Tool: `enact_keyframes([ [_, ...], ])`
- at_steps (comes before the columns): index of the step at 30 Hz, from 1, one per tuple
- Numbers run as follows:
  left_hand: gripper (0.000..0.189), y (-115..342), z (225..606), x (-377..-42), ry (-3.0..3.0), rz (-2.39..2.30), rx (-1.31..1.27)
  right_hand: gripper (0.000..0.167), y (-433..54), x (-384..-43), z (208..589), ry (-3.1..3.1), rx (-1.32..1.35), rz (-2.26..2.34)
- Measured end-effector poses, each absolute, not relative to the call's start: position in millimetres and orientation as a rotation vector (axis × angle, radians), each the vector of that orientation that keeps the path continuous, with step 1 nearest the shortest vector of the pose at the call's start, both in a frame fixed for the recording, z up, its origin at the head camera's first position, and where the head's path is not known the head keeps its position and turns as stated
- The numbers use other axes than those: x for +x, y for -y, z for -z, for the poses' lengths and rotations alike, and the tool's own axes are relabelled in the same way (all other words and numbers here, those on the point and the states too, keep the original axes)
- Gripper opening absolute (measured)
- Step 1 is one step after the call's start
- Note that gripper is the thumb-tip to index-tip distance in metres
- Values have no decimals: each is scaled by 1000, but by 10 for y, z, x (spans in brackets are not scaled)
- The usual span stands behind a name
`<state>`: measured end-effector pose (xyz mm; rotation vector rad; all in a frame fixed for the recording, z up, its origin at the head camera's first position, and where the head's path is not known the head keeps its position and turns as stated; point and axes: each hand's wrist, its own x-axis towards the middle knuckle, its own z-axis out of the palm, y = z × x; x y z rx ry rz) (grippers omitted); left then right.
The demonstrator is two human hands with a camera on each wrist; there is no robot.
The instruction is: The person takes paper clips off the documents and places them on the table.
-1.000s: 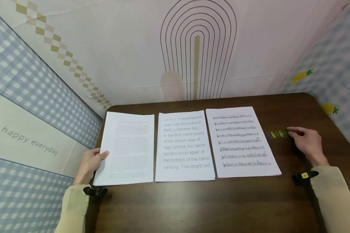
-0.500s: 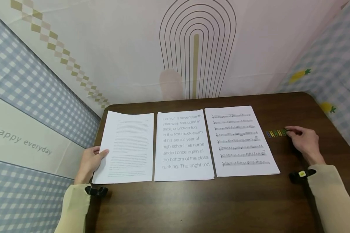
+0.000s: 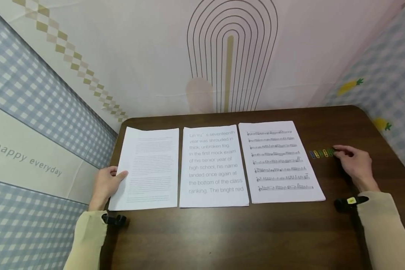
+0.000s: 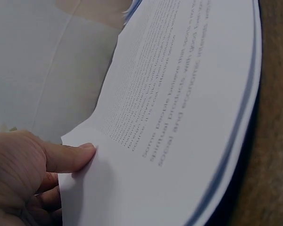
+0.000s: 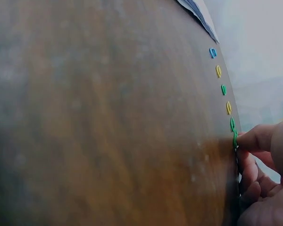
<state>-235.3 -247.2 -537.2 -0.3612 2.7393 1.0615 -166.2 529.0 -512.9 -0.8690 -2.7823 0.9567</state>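
My left hand (image 3: 106, 183) grips the left edge of a stack of printed paper (image 3: 150, 168). Its thumb lies on top and the other fingers go under, and that edge bends up in the left wrist view. At the right, my right hand (image 3: 356, 165) pinches a green paper clip (image 5: 235, 139) between thumb and forefinger at the near end of a row. Along that row lie another green clip (image 5: 232, 124), a yellow clip (image 5: 228, 108), a further green clip (image 5: 223, 89), a second yellow clip (image 5: 218, 71) and a blue clip (image 5: 212, 52).
A large-print text stack (image 3: 214, 200) lies in the middle of the brown table (image 3: 209, 236). Beside it is a sheet-music stack (image 3: 283, 176), left of the clips. A patterned cloth (image 3: 148, 56) rises behind the table, and checked cloth (image 3: 23, 232) hangs at the left.
The head view shifts slightly. Both hands stay at the same places, the left on the paper edge and the right at the end of the clip row.
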Motion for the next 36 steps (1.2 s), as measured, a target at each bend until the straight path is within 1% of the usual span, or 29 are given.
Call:
enact_keyframes([
  [13,45,2534,5358,-2253,-2873,-888,-229,49,-5234,-1688,5123,2698,-898,-1099],
  [20,50,2526,5370,-2230,-2962,-812,-231,37,-5231,-1687,5044,2603,-833,-1289],
  [25,58,2438,5287,-2278,-2987,-810,-244,35,-5100,-1705,4938,2599,-771,-1176],
  [28,59,2386,5252,-2294,-3010,-826,-190,38,-4962,-1734,4869,2615,-690,-1093],
  [33,59,2276,5273,-2316,-3065,-878,-80,50,-4759,-1827,4845,2688,-548,-971],
  [36,56,2185,5302,-2334,-3108,-924,-39,52,-4610,-1897,4846,2739,-477,-902],
])
